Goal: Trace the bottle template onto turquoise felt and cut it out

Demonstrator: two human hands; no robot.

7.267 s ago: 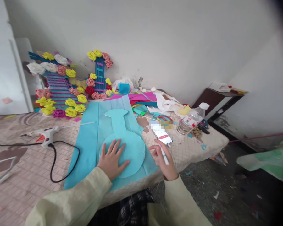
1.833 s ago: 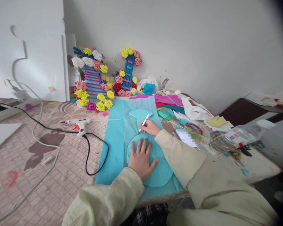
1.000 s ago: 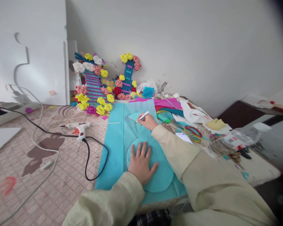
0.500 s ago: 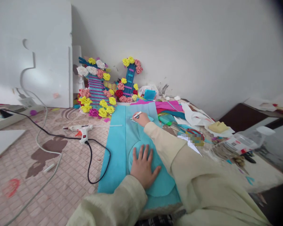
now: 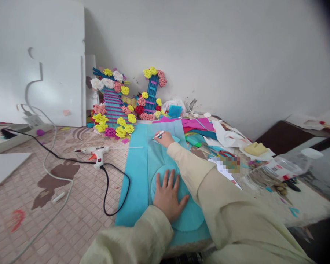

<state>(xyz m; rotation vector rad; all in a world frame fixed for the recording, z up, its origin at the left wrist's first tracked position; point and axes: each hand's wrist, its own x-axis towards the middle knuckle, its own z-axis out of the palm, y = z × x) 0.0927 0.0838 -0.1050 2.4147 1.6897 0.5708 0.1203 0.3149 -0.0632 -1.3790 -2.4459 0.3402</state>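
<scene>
My left hand (image 5: 170, 196) lies flat with fingers spread on a rounded turquoise cutout (image 5: 188, 216), pressing it onto a larger turquoise sheet (image 5: 134, 183). Farther up the sheet, my right hand (image 5: 165, 138) grips a white pen (image 5: 159, 134) with a dark band. Its tip is at the sheet near the cutout's narrow upper part, which my hand and sleeve partly hide. Whether the sheet is paper or thin fabric I cannot tell. A crease runs lengthwise down it.
A glue gun (image 5: 99, 156) with a black cord lies left of the sheet. Flower-trimmed decorations (image 5: 114, 104) lean against the wall. Coloured scraps (image 5: 198, 124), scissors (image 5: 225, 153) and a clear plastic bottle (image 5: 277, 170) lie to the right. A power strip (image 5: 19, 137) sits far left.
The view has shifted very slightly. My left hand stays flat on the cutout, and my right hand keeps the pen at nearly the same spot.
</scene>
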